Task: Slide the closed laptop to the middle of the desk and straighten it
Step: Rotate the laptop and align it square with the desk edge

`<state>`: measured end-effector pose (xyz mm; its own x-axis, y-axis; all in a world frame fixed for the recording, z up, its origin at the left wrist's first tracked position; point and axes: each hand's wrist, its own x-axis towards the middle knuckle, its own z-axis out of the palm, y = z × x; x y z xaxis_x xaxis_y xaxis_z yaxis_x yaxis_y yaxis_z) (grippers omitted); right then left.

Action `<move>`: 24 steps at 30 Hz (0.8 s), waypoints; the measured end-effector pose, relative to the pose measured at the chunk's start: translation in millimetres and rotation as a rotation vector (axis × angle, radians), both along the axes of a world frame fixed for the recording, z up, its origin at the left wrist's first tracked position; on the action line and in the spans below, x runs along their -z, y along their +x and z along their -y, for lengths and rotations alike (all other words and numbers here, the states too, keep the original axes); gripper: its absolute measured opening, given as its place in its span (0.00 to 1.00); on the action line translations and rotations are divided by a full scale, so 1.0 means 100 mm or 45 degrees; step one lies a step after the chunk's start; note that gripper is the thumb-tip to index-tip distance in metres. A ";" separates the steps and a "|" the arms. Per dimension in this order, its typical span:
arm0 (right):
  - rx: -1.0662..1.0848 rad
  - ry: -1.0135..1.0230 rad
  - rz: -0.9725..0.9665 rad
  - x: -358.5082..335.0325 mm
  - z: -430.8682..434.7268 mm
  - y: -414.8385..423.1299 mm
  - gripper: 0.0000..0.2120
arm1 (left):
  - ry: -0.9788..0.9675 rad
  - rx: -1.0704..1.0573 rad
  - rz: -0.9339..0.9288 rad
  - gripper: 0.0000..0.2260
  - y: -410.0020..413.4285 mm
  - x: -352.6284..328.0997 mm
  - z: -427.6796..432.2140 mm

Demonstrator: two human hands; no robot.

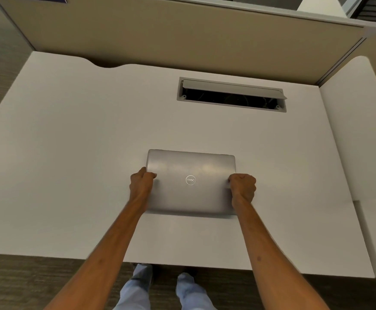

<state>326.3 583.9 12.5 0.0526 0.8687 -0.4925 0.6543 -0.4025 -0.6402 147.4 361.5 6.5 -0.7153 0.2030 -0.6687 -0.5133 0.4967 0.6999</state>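
While only the head view is on record, its contents are listed as follows.

Item one: a closed silver laptop [190, 182], lid up, round logo at its centre reading upside down from the wearer's side. It lies flat on the white desk [70, 153], roughly midway between the desk's left and right ends and somewhat nearer the front edge than the back. Its long edges run almost parallel to the front edge, with a very slight tilt.

Item two: left hand [142, 182], curled closed over the laptop's left short edge, thumb on the lid, fingers wrapped under or around the side.

Item three: right hand [243, 186], likewise closed in a grip on the right short edge, knuckles upward. Both forearms are bare and reach in from the bottom of the frame.

Item four: a grey cable hatch [231, 95] set into the desk well behind the laptop, its flap raised, dark inside.

Item five: a tan partition panel [182, 36] standing along the desk's back edge.

Item six: light blue trouser legs [137, 287] below the front edge, over a dark floor.
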 end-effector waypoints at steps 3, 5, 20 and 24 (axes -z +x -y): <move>-0.034 0.029 -0.004 0.01 0.02 -0.02 0.12 | -0.026 -0.023 -0.009 0.14 0.03 0.01 0.01; -0.042 0.038 0.008 0.00 0.03 -0.04 0.10 | -0.037 -0.018 -0.015 0.14 0.05 0.03 0.02; -0.137 -0.004 0.010 0.00 -0.01 0.02 0.11 | -0.022 -0.007 -0.074 0.10 0.16 0.12 0.02; -0.231 0.011 0.054 0.01 -0.04 0.07 0.13 | -0.014 -0.015 -0.080 0.15 0.21 0.09 0.04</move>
